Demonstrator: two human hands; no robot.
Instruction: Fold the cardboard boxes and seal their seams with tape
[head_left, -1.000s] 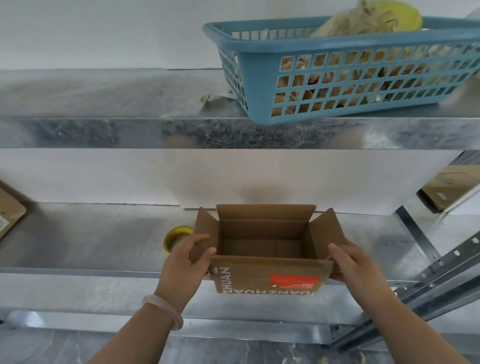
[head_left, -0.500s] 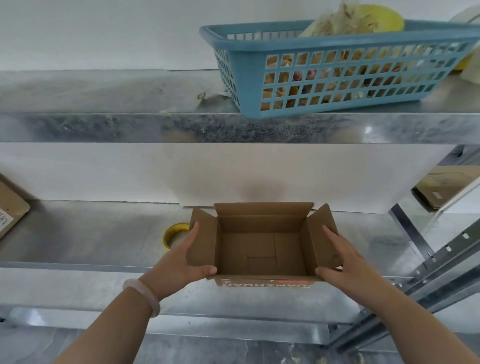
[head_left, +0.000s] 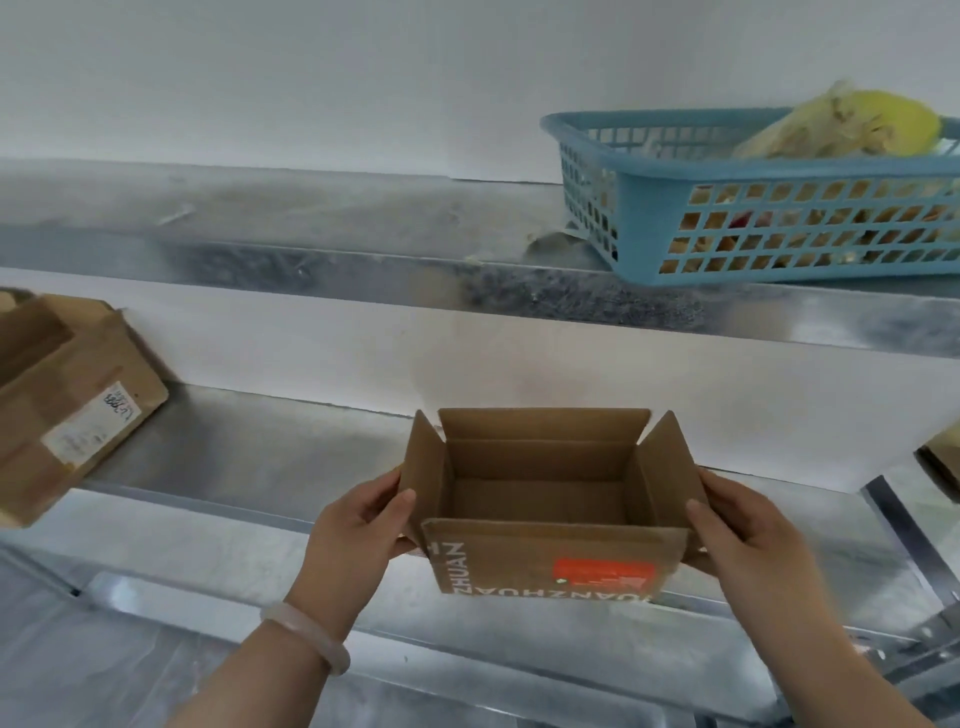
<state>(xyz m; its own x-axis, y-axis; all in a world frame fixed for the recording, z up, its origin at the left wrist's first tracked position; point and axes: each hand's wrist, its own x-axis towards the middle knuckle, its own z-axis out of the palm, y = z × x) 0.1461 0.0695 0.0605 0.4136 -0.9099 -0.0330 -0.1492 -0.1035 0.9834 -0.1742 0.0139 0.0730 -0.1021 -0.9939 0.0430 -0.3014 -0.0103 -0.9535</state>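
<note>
Bare forearms — pale bangle (head_left: 305, 643) on left wrist

Type of premises: storeroom or packing area.
Shelving: galvanised sheet-metal rack, upper shelf (head_left: 311, 283) over lower shelf (head_left: 249, 467), surfaces dull and scuffed.
Frame: metal upright (head_left: 896, 525) at the right.
Stock: brown carton (head_left: 67, 364) bearing a white shipping label (head_left: 93, 423), lower shelf, left.
Packaging: open carton (head_left: 545, 558), printed lettering and orange sticker, at the lower shelf's front.
Storage: blue plastic basket (head_left: 675, 122) of bagged goods, upper shelf.
Finish: plain white wall (head_left: 311, 78).
</note>
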